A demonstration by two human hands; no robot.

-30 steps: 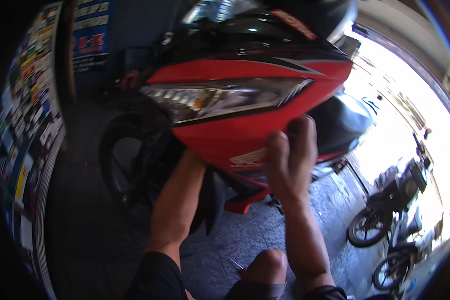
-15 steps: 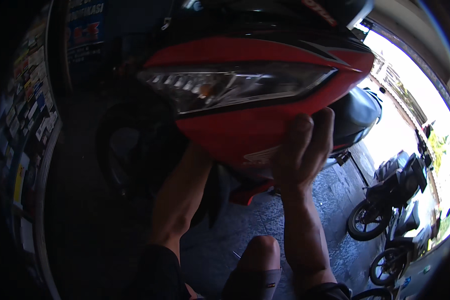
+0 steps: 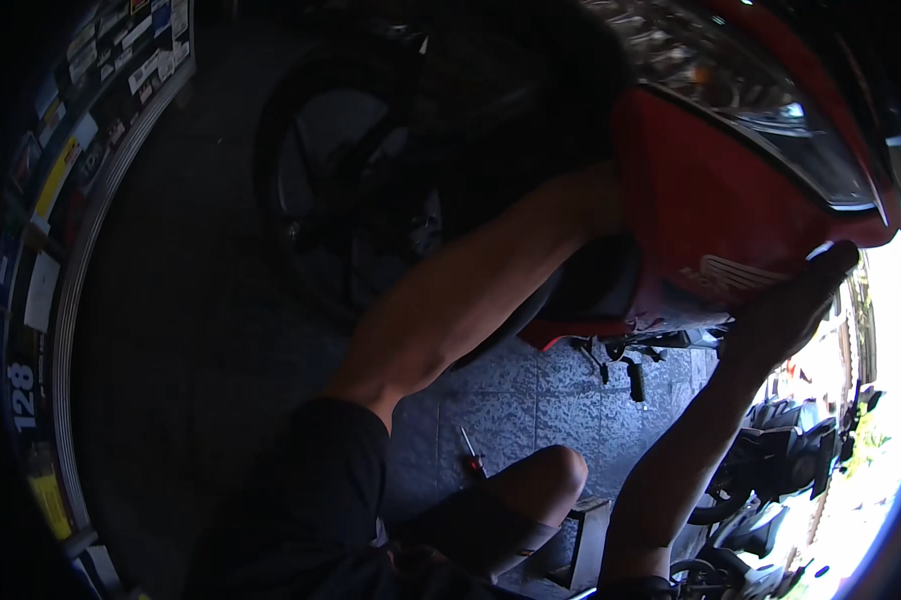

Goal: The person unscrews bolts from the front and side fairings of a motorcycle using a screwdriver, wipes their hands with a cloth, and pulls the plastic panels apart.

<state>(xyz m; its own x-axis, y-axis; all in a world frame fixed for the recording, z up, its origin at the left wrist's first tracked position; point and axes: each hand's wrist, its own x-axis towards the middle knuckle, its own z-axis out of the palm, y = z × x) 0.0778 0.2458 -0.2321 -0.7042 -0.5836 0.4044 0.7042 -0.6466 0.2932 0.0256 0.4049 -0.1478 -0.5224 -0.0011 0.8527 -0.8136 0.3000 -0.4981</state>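
Observation:
A red motorcycle front fairing [image 3: 711, 200] with a clear headlight [image 3: 741, 90] fills the upper right. My right hand [image 3: 796, 305] grips its lower right edge, the fingers close together along the panel and in shadow. My left forearm [image 3: 461, 280] reaches up and across to the fairing's left side. Behind that panel my left hand is out of sight, so its fingers and anything they hold are hidden. A dark front wheel [image 3: 321, 170] stands to the left of the fairing.
A screwdriver [image 3: 474, 455] lies on the tiled floor [image 3: 491, 410] beside my bent knee [image 3: 561, 475]. A low stool [image 3: 589, 535] stands right of the knee. Along the left runs a display case [image 3: 121, 170] with packaged goods. Parked motorcycles [image 3: 781, 450] stand by the bright opening at right.
The fairing now appears farther right and more tilted in view. My left arm reaches farther right, its hand still behind the panel. My right hand stays at the panel's edge.

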